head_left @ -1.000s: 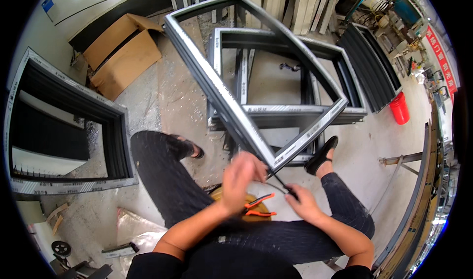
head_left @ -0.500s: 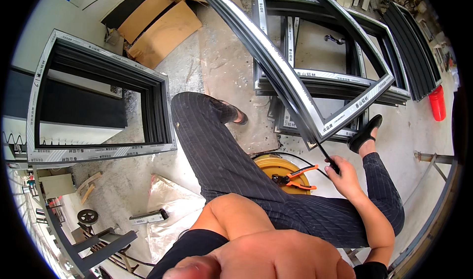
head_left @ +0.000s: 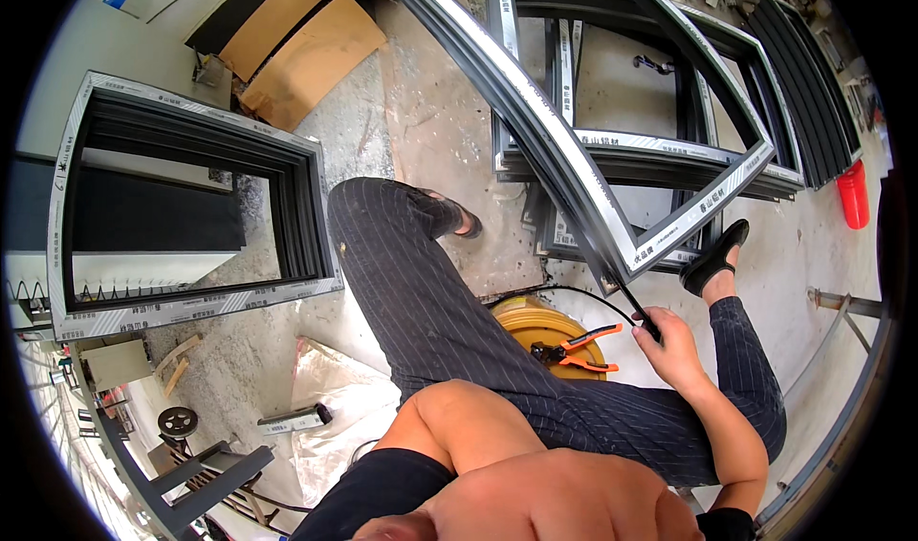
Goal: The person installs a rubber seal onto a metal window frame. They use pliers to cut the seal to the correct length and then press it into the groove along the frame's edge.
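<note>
My right hand [head_left: 674, 350] is closed on a slim black strip [head_left: 631, 300], which runs up to the lower corner of a tilted dark window frame [head_left: 535, 101] with silver protective film. A thinner black cord [head_left: 583, 291] curves from beside a yellow round reel [head_left: 516, 317] toward the same hand. Orange-handled pliers [head_left: 579, 348] lie open on the reel, below that hand. Large and close at the lower edge, my left hand [head_left: 564, 498] has its fingers bent and pressed together; their tips and anything inside are hidden. My left forearm is strongly foreshortened.
More dark frames [head_left: 641, 144] lie stacked behind the tilted one. Another frame [head_left: 191, 302] stands at the left. A cardboard box [head_left: 316, 63] is at the back, a red bucket [head_left: 851, 197] at the right. A white sack [head_left: 335, 388] and a short profile piece [head_left: 292, 420] lie at lower left.
The view has shifted slightly. The black cord now bows higher in an arc between the reel and my right hand. Both hands keep nearly the same pose.
</note>
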The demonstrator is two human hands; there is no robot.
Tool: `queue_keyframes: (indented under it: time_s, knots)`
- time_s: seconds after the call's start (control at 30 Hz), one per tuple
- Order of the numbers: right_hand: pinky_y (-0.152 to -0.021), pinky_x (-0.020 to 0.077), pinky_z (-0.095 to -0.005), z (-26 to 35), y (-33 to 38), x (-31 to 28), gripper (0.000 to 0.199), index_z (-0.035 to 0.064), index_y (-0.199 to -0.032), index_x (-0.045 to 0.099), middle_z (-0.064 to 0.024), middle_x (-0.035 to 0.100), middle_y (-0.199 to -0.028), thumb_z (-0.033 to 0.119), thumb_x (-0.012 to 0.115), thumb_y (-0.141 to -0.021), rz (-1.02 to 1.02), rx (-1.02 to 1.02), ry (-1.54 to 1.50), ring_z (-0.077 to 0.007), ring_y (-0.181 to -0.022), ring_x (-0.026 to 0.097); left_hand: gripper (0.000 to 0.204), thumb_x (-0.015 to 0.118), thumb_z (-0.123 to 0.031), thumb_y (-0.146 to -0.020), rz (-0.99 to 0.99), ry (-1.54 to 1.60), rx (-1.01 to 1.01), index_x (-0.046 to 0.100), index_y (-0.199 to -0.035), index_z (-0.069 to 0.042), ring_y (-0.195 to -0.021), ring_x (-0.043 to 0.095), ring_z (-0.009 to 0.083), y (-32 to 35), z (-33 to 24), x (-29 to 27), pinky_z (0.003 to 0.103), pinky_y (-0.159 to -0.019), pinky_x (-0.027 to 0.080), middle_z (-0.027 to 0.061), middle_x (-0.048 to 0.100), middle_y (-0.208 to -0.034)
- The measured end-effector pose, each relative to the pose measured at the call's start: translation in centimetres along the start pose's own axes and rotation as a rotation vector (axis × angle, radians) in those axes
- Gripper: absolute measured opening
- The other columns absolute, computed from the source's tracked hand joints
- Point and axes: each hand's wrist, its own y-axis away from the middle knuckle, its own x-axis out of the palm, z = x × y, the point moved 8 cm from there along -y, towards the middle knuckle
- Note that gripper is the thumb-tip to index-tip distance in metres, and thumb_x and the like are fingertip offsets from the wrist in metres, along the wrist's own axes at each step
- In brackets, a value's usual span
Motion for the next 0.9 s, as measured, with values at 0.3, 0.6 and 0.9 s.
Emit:
queue_keyframes:
  time_s: [0.3,0.6,0.9]
  knots:
    - [-0.068,0.0467,-0.0353,0.3,-0.4,0.5,0.023,-0.0019,-0.1,0.061,-0.0153,0.059,-0.083,0.011,0.062,-0.081,0.005,0.008,0.023,-0.0269,-0.073,0.058,0.065,0.023,-0.053,-0.098,0.333,-0.113,-0.248,0.046,-0.057,-0.007,-0.044,0.048,0.0227,-1.4,-0.2,-2.2,0.04,-0.058,0.049,0.0061,0.046,-0.054]
    - [-0.067,0.0447,-0.029,-1.0,0.5,-1.9,0.025,0.0007,-0.098,0.051,-0.0091,0.053,-0.083,0.002,0.066,-0.078,-0.221,0.098,-0.182,-0.0174,-0.072,0.051,0.037,0.041,-0.038,-0.098,-0.834,-1.389,-0.73,0.054,-0.091,-0.003,-0.069,0.059,0.0188,3.8,-9.9,-35.0,0.03,-0.069,0.047,0.0054,0.055,-0.074]
    - [-0.065,0.048,-0.0289,1.0,2.2,-3.2,0.022,0.0008,-0.098,0.06,-0.0102,0.054,-0.085,0.002,0.067,-0.077,-0.262,0.051,-0.132,-0.0187,-0.068,0.055,0.041,0.062,-0.034,-0.087,-0.918,-1.78,-0.544,0.062,-0.102,0.005,-0.088,0.06,0.0221,-1.9,-16.1,-49.5,0.035,-0.078,0.046,0.0133,0.066,-0.095]
